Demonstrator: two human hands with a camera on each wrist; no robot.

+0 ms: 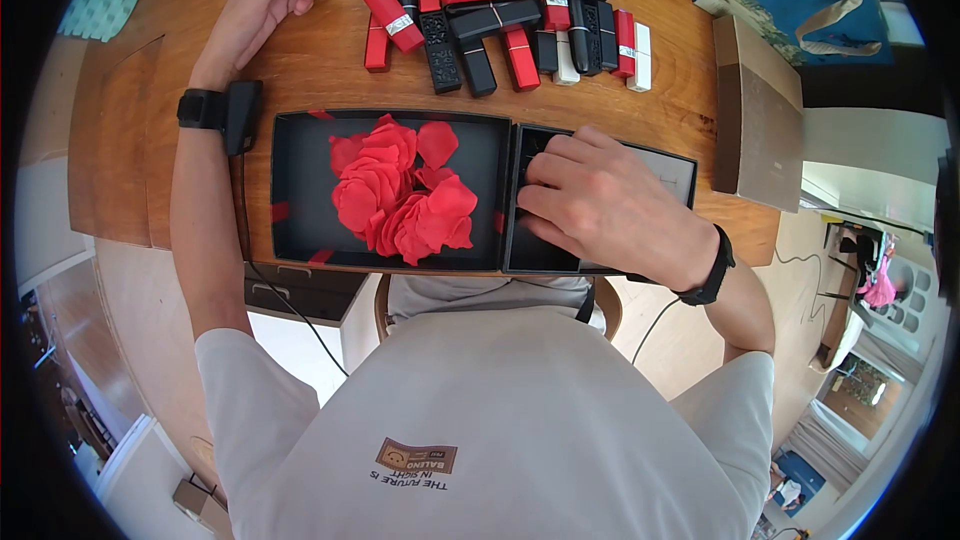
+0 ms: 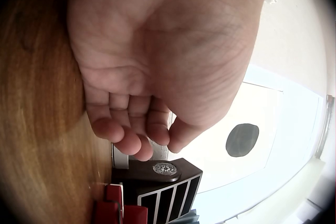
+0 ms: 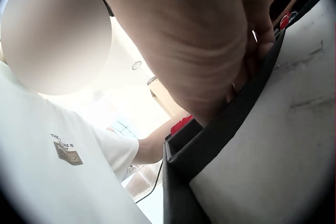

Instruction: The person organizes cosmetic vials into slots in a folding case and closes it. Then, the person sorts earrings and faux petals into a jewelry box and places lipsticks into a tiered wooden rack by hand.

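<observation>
My right hand [image 1: 590, 195] reaches into the right half of a black box [image 1: 507, 260], its bent fingers down behind the box's dark inner wall. Its fingertips are hidden, and I cannot tell whether they hold anything. In the right wrist view the hand [image 3: 210, 56] hangs over the dark edge of a pale, grey-streaked panel [image 3: 273, 134]. Red rose petals [image 1: 400, 195] lie heaped in the box's left half. My left hand [image 1: 265, 5] rests on the table at the far left, fingers loosely bent with nothing in them; its palm shows in the left wrist view.
Behind the box lies a pile of red, black and white lipstick tubes and cases [image 1: 500, 25]. A cardboard box [image 1: 757, 110] stands at the table's right edge, beside a blue bag [image 1: 800, 0]. A cable [image 1: 245, 225] runs from the left wrist.
</observation>
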